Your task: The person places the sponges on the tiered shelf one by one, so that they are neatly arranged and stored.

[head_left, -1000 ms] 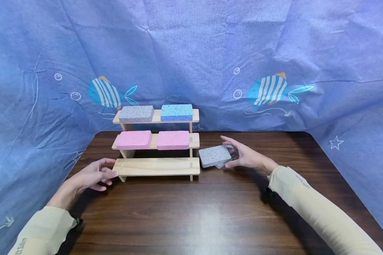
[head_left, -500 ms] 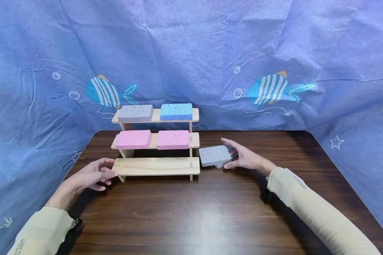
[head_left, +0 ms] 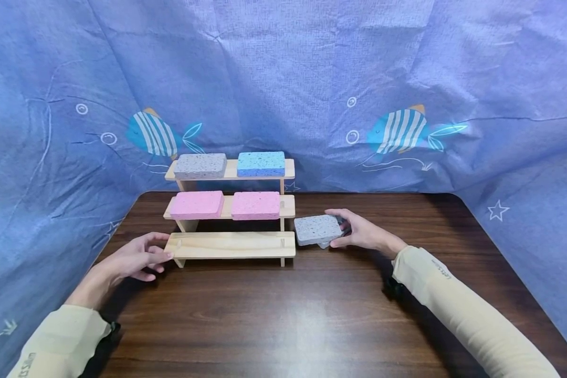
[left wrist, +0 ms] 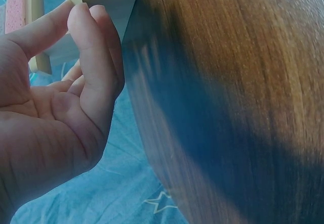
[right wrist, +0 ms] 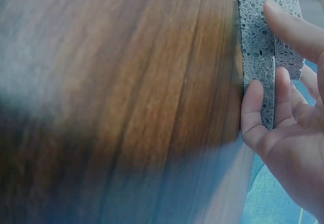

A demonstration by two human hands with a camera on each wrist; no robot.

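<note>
My left hand (head_left: 139, 256) is at the left end of a three-tier wooden display stand (head_left: 231, 245), its thumb and fingertips pinching the lowest shelf's end. Two pink sponges (head_left: 197, 205) lie on the middle tier. A grey sponge (head_left: 200, 166) and a blue sponge (head_left: 261, 164) lie on the top tier. Right of the stand, my right hand (head_left: 363, 232) grips two stacked grey sponges by their right side. The upper grey sponge (head_left: 317, 229) is turned against the lower grey sponge (right wrist: 257, 42), which is mostly hidden in the head view. Thumb and fingers reach the lower one's edges.
Everything stands on a dark wooden table (head_left: 283, 315) with rounded back corners. A blue fabric curtain (head_left: 293, 79) printed with fish hangs close behind and along both sides.
My right index finger has come down closer to the grey sponges. The left hand and the stand keep their places; the head view shifts slightly.
</note>
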